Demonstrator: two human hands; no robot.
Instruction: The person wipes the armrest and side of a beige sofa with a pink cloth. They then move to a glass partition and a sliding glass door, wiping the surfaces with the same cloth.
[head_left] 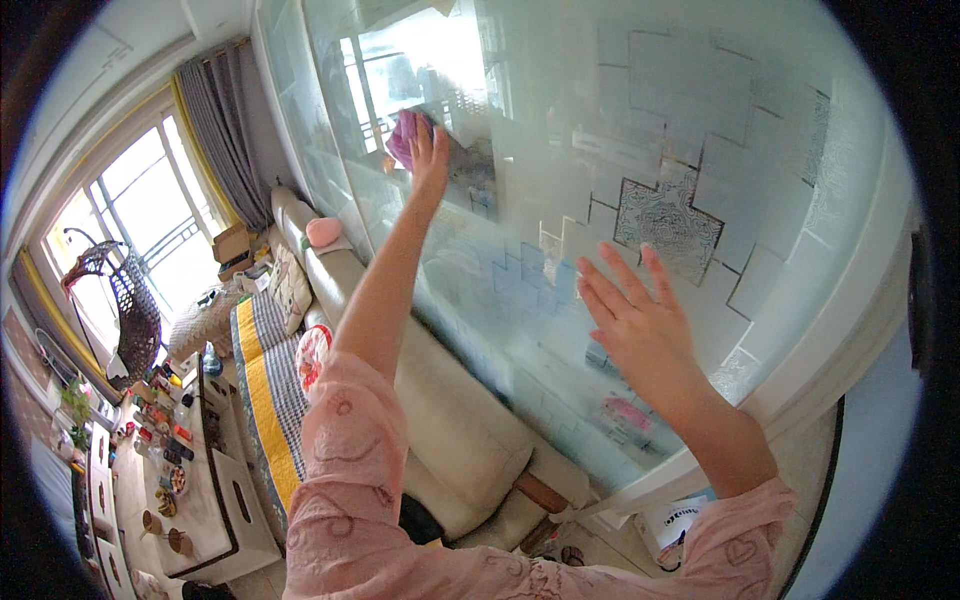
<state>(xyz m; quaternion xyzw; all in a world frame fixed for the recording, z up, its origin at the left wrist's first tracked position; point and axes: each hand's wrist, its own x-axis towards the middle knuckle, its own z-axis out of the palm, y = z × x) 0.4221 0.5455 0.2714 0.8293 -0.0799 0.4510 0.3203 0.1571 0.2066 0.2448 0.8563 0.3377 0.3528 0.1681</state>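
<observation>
A large frosted glass panel (570, 110) with a pattern of etched rectangles fills the right half of the head view. High on its left part, my left hand (430, 158) presses a crumpled purple cloth (404, 138) to the glass, its arm stretched far out. Part of the cloth is hidden behind the fingers. Lower and to the right, my right hand (642, 318) has its fingers spread and holds nothing. It is beside a dark patterned block (670, 225) on the panel; whether the palm touches the glass I cannot tell.
A cream sofa (460, 430) runs along the foot of the glass, with a striped yellow-grey cover (262, 375). At left stands a white coffee table (195, 500) crowded with small items. A hanging wicker chair (135, 310) is near the window, and a white bag (668, 530) lies low right.
</observation>
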